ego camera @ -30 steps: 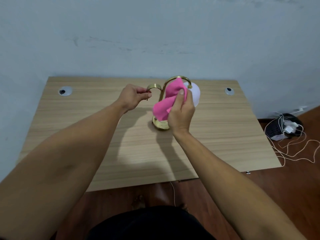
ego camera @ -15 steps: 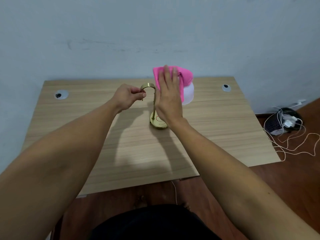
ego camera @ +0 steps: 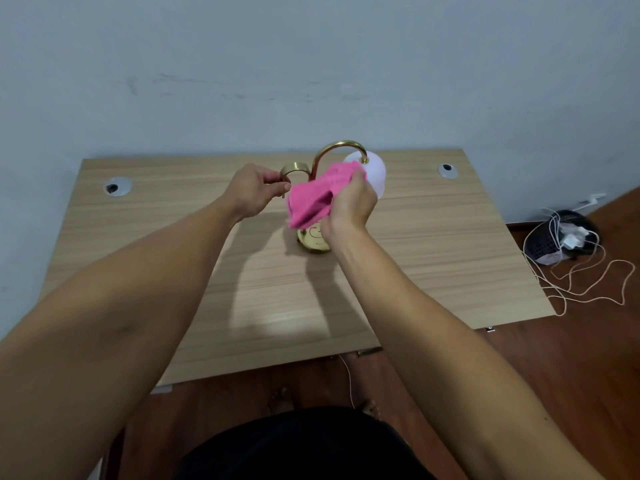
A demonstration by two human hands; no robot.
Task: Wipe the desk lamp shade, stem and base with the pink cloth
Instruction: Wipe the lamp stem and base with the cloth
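One pale blue wall (ego camera: 311, 64) fills the top of my view, scuffed in a few places. Below it sits one wooden desk (ego camera: 433, 258) with a light grain, and around it runs a dark reddish wood floor (ego camera: 571, 375). My two bare forearms reach in over the desk's near edge.

One desk lamp stands at the middle of the desk. Its round gold base (ego camera: 313, 242) rests flat on the wood, its gold stem (ego camera: 341, 146) arches up and over to the right, and its one white shade (ego camera: 375, 171) hangs from the end of that arch. A shorter gold curl (ego camera: 294, 167) branches to the left.

My left hand (ego camera: 252, 192) is closed narrowly, thumb and fingers pinching the tip of that curl. My right hand (ego camera: 353, 206) is clenched on the one pink cloth (ego camera: 318, 195), which is bunched against the stem between base and shade, its top edge touching the shade.

Two round cable grommets (ego camera: 117, 186) are set in the desk, one near each back corner. On the floor to the right sits one dark basket (ego camera: 557, 242) with white cables (ego camera: 588, 285) trailing loosely from it.
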